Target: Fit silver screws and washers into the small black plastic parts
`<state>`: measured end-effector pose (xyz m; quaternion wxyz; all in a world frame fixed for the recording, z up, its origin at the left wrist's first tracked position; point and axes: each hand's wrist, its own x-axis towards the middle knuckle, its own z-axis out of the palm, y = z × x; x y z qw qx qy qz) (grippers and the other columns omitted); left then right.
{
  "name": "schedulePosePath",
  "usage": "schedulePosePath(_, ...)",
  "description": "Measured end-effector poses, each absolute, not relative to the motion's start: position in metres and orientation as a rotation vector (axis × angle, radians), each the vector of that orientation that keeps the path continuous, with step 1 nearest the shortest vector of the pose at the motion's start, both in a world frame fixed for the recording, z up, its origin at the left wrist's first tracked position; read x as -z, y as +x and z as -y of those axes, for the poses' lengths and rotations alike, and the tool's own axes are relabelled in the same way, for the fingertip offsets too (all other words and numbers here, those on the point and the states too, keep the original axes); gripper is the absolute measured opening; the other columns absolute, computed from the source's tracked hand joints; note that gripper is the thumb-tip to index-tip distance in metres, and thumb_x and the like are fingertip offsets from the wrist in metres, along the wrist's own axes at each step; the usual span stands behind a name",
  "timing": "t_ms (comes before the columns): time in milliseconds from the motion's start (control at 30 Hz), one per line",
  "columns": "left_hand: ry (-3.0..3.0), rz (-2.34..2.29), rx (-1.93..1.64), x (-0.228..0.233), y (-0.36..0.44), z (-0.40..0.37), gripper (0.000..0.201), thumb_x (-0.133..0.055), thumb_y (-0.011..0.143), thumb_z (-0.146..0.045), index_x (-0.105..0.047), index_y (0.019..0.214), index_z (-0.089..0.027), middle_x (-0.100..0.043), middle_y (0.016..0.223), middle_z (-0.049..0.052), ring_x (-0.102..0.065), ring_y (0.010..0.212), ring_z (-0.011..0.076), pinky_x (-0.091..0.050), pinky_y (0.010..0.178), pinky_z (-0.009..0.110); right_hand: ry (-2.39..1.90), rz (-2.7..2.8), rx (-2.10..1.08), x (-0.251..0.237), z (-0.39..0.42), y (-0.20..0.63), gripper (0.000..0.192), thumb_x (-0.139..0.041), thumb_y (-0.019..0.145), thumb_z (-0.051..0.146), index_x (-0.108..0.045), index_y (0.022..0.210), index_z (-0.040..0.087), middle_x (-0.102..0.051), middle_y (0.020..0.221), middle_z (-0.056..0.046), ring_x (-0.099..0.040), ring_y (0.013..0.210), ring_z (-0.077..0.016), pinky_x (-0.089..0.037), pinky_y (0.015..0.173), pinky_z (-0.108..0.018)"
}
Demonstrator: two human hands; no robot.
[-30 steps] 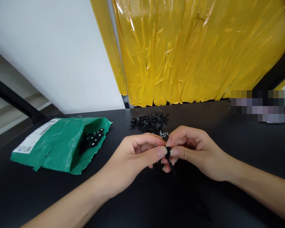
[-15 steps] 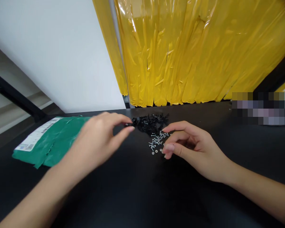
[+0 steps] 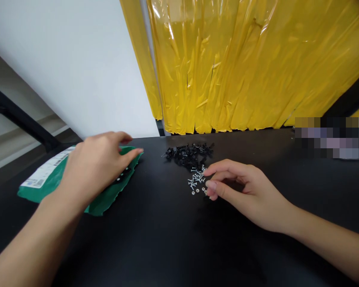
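Observation:
My left hand hovers over a green plastic mailer bag, its thumb and forefinger apart and nothing visible between them. Just past the hand, a few small pale washers show on a dark area of the bag; the hand hides much of the rest. My right hand hangs loosely curled, thumb and forefinger apart, at the right edge of a heap of silver screws. Some washers lie in front of the screws. Behind them spreads a pile of small black parts, too fine to name.
Everything rests on a black table. A yellow plastic curtain and a white panel stand at its far side. A black metal frame bar runs at the left. A pixelated area covers the far right.
My left hand has moved left from the black pile to the bag, and its fingers have parted from the small black piece. The bag's near edge is spread out. My right hand stays nearly still.

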<state>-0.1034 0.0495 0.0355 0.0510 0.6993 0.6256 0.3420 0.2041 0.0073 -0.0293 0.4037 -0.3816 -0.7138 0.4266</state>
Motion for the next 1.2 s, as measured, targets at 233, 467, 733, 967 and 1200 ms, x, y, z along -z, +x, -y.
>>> schedulePosePath(233,1.150,-0.605,-1.264,-0.027,-0.031,-0.007,0.040,-0.057,0.093,-0.050,-0.075,0.117,-0.024,-0.068,0.131,0.008,-0.061,0.120,0.0336,-0.059,0.101,0.056,-1.015,1.832,-0.945,0.026,-0.004,0.199,0.012,-0.067,0.096,0.031,-0.076,0.102,0.025,-0.077,0.085,0.001,-0.068,0.074,-0.0141,-0.052,0.065,-0.026)
schedulePosePath(467,1.144,-0.452,-1.150,-0.012,-0.021,0.005,0.052,-0.055,0.091,-0.055,-0.071,0.124,-0.019,-0.059,0.140,0.014,-0.054,0.125,0.0410,-0.053,0.106,0.065,-1.034,1.827,-1.033,0.017,0.002,0.196,0.016,-0.064,0.095,0.029,-0.077,0.088,0.023,-0.076,0.077,0.000,-0.067,0.070,-0.0152,-0.052,0.065,-0.027)
schedulePosePath(733,1.279,-0.465,-1.100,-0.007,-0.023,0.013,0.063,-0.059,0.091,-0.063,-0.062,0.137,-0.020,-0.056,0.142,0.013,-0.049,0.132,0.0396,-0.048,0.114,0.058,-1.038,1.804,-1.123,0.018,0.000,0.199,0.019,-0.061,0.095,0.023,-0.076,0.084,0.022,-0.075,0.078,0.001,-0.069,0.075,-0.0156,-0.053,0.073,-0.028)
schedulePosePath(967,1.367,-0.492,-1.047,-0.011,-0.022,0.014,0.055,-0.067,0.088,-0.061,-0.069,0.129,-0.024,-0.053,0.147,0.012,-0.048,0.138,0.0430,-0.048,0.114,0.058,-1.062,1.739,-1.218,0.018,-0.005,0.200,0.019,-0.062,0.091,0.021,-0.073,0.076,0.021,-0.071,0.073,0.000,-0.062,0.070,-0.0150,-0.049,0.067,-0.028)
schedulePosePath(1200,1.571,-0.552,-1.077,0.000,-0.011,0.022,0.055,-0.060,0.090,-0.070,-0.072,0.126,-0.031,-0.057,0.142,0.010,-0.048,0.140,0.0408,-0.046,0.116,0.056,-1.171,1.669,-1.244,0.016,-0.007,0.198,0.014,-0.064,0.081,0.020,-0.070,0.069,0.020,-0.064,0.068,0.000,-0.051,0.064,-0.0140,-0.038,0.057,-0.028)
